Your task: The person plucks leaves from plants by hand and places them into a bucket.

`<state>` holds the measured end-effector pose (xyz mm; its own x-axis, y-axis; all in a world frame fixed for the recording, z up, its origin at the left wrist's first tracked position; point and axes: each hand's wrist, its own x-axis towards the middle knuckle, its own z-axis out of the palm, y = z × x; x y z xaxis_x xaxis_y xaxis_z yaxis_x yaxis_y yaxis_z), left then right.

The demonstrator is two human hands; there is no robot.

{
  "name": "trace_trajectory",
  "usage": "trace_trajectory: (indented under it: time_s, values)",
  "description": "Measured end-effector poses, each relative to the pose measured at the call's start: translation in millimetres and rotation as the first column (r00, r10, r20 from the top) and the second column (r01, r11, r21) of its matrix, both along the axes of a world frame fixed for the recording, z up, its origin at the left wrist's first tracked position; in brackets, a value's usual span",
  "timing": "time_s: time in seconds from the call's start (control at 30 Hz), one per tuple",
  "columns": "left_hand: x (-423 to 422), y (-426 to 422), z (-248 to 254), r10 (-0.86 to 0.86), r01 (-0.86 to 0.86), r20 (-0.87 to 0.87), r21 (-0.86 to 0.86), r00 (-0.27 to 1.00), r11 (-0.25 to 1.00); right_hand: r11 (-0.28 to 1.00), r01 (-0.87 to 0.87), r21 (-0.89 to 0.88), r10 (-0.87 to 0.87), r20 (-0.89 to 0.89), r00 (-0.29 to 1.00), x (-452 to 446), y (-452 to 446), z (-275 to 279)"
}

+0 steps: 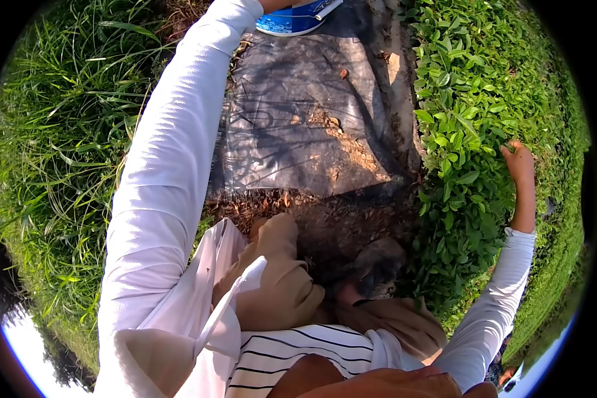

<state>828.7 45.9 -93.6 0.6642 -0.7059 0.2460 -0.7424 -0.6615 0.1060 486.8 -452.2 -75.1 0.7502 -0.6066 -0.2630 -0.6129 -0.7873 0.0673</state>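
Sunlit hedge [474, 99] — tall grass [66, 132] opposite

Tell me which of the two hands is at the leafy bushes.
The right hand, bare beyond its white sleeve, is at the leafy bushes; the left hand is by the blue bucket, partly cut off.

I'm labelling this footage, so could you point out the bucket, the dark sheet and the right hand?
Bucket [286, 22]: head view, on its blue side.
Dark sheet [265, 147]: head view, on its bare lower left.
Right hand [521, 162]: head view, on its middle.
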Motion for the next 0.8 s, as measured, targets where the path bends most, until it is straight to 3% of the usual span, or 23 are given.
trace_trajectory:
  time_s: [0.07,0.2,0.23,0.3,0.37,0.4,0.43,0.5,0.53,0.6,0.73,0.8]
  values:
    - [-1,-3,4,0.020,-0.021,0.032,0.041,0.999,0.999,0.958,-0.198,-0.207,0.184,-0.085,0.979,-14,-24,-27]
    - [5,2,1,0.032,-0.035,0.095,0.037,0.995,0.999,0.990,-0.114,-0.087,0.098,-0.175,0.980,-11,12,-20]
    - [4,2,0,0.049,-0.054,0.085,0.063,0.995,0.997,0.989,0.052,0.142,-0.052,-0.003,0.999,-12,15,-16]
    - [2,3,0,0.066,-0.071,0.058,0.087,0.996,0.994,0.753,0.232,0.615,-0.434,0.199,0.879,-9,17,5]
    - [-1,3,-2,0.063,-0.064,0.022,0.084,0.998,0.994,0.531,0.209,0.821,-0.689,0.274,0.671,-2,10,16]
    - [-3,-1,-3,0.043,-0.044,0.023,0.077,0.999,0.996,0.509,0.239,0.827,-0.743,0.282,0.607,0,8,20]
    - [0,-6,-3,0.024,-0.026,0.035,0.065,0.999,0.998,0.539,0.307,0.785,-0.750,0.281,0.598,3,5,19]
    - [2,-9,-1,0.008,-0.010,0.049,0.032,0.999,0.999,0.683,0.436,0.586,-0.631,0.173,0.756,5,-12,5]
    - [2,-9,2,0.010,-0.011,0.051,0.014,0.999,1.000,0.794,0.472,0.383,-0.566,0.183,0.804,6,-19,-8]
    - [6,-5,0,0.006,-0.006,0.052,-0.001,0.999,1.000,0.955,0.083,0.284,-0.178,0.329,0.927,-7,-107,-72]
    - [5,2,-2,0.029,-0.030,0.024,0.057,0.999,0.998,0.998,-0.064,0.021,0.058,0.203,0.977,27,-75,-71]
    - [7,3,-1,0.043,-0.043,0.009,0.040,0.999,0.998,0.966,-0.202,-0.160,0.252,0.416,0.874,22,-98,-104]
